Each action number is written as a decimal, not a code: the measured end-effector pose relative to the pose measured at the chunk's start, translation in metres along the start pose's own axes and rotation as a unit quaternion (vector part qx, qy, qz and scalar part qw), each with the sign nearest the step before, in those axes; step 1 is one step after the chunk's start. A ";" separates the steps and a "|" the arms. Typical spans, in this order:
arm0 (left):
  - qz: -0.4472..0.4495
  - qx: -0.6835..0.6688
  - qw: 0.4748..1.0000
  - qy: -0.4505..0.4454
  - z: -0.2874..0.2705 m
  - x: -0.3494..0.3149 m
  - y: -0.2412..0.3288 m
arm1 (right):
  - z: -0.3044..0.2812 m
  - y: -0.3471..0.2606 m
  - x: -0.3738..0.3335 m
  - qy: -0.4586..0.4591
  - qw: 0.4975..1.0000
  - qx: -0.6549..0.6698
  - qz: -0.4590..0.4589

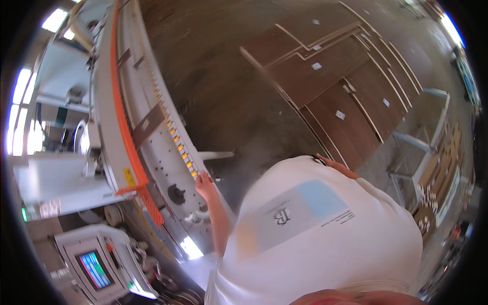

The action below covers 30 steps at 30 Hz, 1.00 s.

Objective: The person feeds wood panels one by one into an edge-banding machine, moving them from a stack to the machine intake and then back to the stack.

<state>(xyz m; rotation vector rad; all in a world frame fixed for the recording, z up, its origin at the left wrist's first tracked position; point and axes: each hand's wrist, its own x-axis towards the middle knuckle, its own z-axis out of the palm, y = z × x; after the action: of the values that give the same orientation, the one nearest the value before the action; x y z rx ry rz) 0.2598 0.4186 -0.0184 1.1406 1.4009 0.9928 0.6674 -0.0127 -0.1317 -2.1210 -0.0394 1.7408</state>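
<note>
Left hand, one, at the near end of the yellow rollers edging the long machine, fingers bunched (whether pinching anything, cannot tell). Right hand, one, partly hidden behind the white shirt, finger state unclear. Brown panel, one, lies beside the rollers, farther along.

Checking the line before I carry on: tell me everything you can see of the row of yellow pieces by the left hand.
The row of yellow pieces is a line of small, blocky parts, spaced apart, along the edge of the pale machine bed. Their material is unclear, perhaps plastic. The near ones show bright yellow; the farthest are too small to tell apart. The left hand is at the near end; contact is unclear. A brown panel lies beside the row.
</note>
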 end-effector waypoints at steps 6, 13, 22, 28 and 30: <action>-0.047 -0.024 0.995 0.088 -0.025 -0.110 -0.015 | -0.011 -0.028 0.018 -0.143 0.986 0.082 -0.022; -0.037 -0.109 0.975 0.190 -0.142 -0.170 -0.015 | 0.021 -0.081 -0.176 -0.268 0.931 0.102 -0.225; -0.022 -0.132 0.854 0.502 -0.401 -0.148 -0.022 | 0.093 -0.094 -0.204 -0.288 0.931 0.091 -0.206; 0.002 -0.142 0.805 0.576 -0.545 -0.121 -0.036 | 0.152 -0.088 -0.234 -0.259 0.942 0.099 -0.191; 0.004 -0.126 0.804 0.581 -0.578 -0.111 -0.040 | 0.170 -0.087 -0.244 -0.248 0.945 0.101 -0.188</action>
<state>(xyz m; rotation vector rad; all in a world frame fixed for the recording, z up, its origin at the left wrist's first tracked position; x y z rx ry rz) -0.3163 0.3059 0.0411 0.2300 2.0688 1.9829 0.4706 0.0500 0.0989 -1.3804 -0.3640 1.8919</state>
